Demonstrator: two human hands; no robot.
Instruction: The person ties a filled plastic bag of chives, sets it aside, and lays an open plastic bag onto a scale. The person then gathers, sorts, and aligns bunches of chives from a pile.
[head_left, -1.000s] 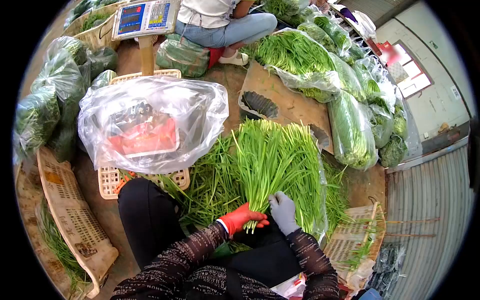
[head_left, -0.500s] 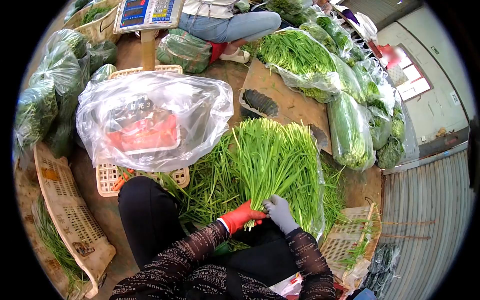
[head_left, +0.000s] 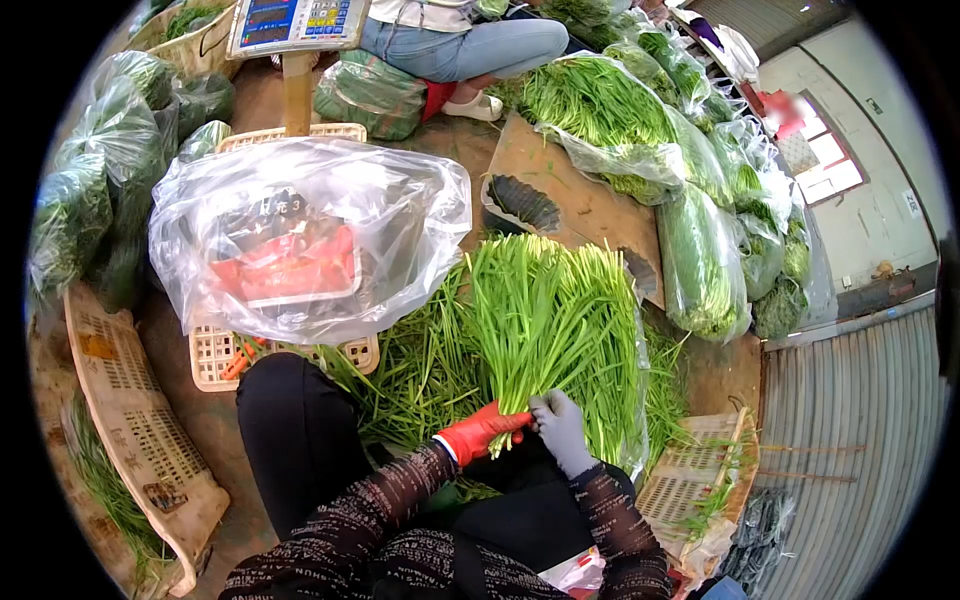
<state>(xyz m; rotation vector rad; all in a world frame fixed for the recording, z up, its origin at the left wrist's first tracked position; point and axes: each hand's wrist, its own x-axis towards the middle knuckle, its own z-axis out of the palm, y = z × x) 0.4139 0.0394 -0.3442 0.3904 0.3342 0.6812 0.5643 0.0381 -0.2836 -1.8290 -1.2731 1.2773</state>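
Note:
My left hand [head_left: 483, 433], in a red glove, is closed around the lower stems of a bunch of garlic chives [head_left: 525, 320]. The long green leaves fan out away from me. Beside the stems, my right hand [head_left: 562, 428], in a grey glove, has its fingers pinched together close to my left thumb. What lies between those fingertips is too small to make out. Under and right of the bunch lies a larger pile of garlic chives [head_left: 605, 350] on clear plastic. Loose green leaves [head_left: 420, 375] are strewn to its left.
A clear plastic bag [head_left: 400, 215] covers a crate [head_left: 215, 365] at the front left, below a digital scale [head_left: 295, 25]. More crates stand left [head_left: 150, 430] and right [head_left: 690, 470]. Bagged greens [head_left: 705, 265] line the right. Another person [head_left: 450, 45] sits at the back.
My right hand has shifted very slightly at the stems. The bunch stays in my left hand, almost unmoved, and the view has tilted a little.

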